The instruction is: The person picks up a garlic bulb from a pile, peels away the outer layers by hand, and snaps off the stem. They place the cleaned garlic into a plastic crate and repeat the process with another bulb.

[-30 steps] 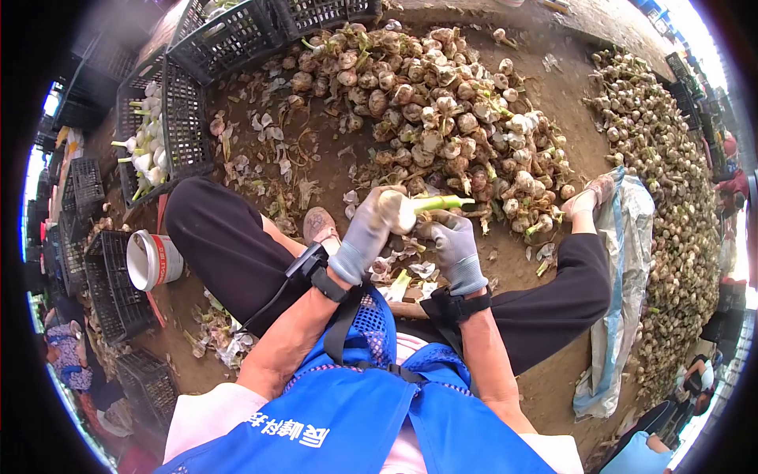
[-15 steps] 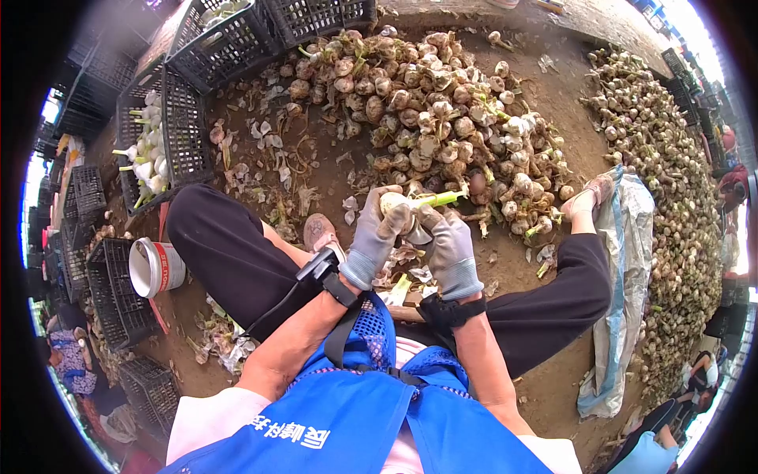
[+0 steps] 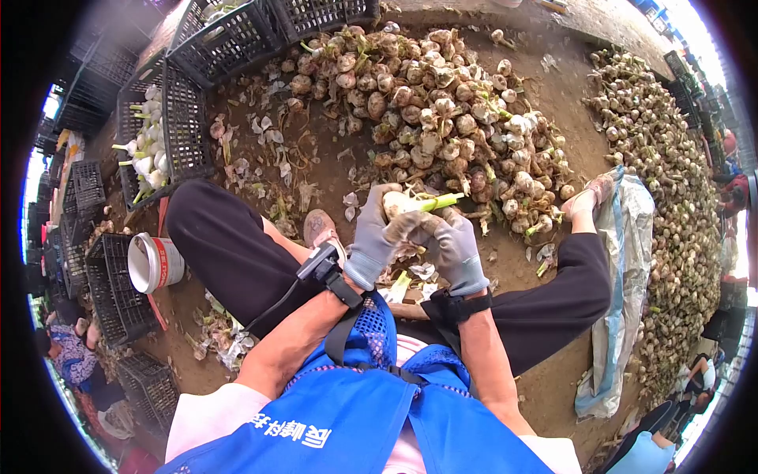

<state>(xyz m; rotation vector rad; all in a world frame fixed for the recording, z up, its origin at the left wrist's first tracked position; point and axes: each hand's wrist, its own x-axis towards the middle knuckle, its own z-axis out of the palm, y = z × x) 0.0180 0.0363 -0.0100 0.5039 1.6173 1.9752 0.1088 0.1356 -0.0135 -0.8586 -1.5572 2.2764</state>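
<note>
Both gloves on one garlic bulb (image 3: 397, 204)
My left hand (image 3: 371, 237) grips it — right hand (image 3: 452, 246) pinches its underside; stalk (image 3: 440, 201) points to 3 o'clock, heap (image 3: 434, 110) at 12.

- Garlic bulb (image 3: 397, 204): off-white with dirt-streaked skin. It is held clear of the ground on its side, gripped in the gloved left hand (image 3: 369, 235), and the right hand (image 3: 452, 243) pinches its lower side.
- Stalk (image 3: 439, 201): a short green stub attached to the bulb, pointing right.
</note>
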